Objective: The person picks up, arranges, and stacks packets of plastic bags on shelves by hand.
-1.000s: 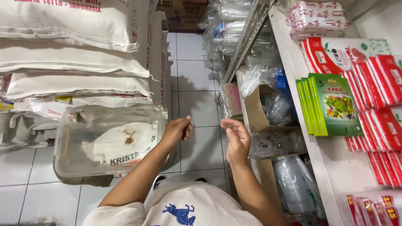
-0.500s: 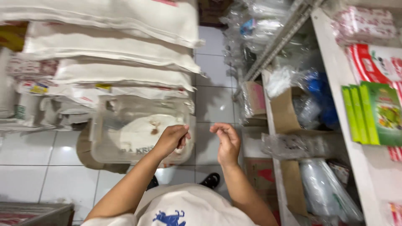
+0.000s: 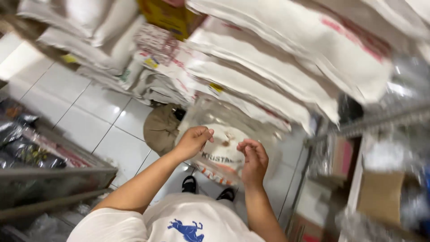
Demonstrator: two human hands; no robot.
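Observation:
My left hand (image 3: 195,140) and my right hand (image 3: 253,157) are raised in front of me, a hand's width apart, fingers curled with thumb against fingertips. Whether they pinch anything small I cannot tell. Below them on the floor stands a clear plastic bin (image 3: 233,130) holding a white sack with coloured print (image 3: 221,154). The bin rests on a brown round bucket (image 3: 160,129). Stacked white sacks (image 3: 277,76) lie above and behind the bin. My white shirt and black sandals show at the bottom.
White floor tiles (image 3: 85,116) stretch to the left. A metal rack with dark foil packets (image 3: 40,157) stands at the left edge. Blurred shelving with cardboard boxes (image 3: 380,197) and plastic bags is on the right. A yellow box (image 3: 168,13) sits among the sacks above.
The view has swung left and tilted; the right-hand shelves with red and green packets left the frame and the left rack came in. My hands stay raised close together.

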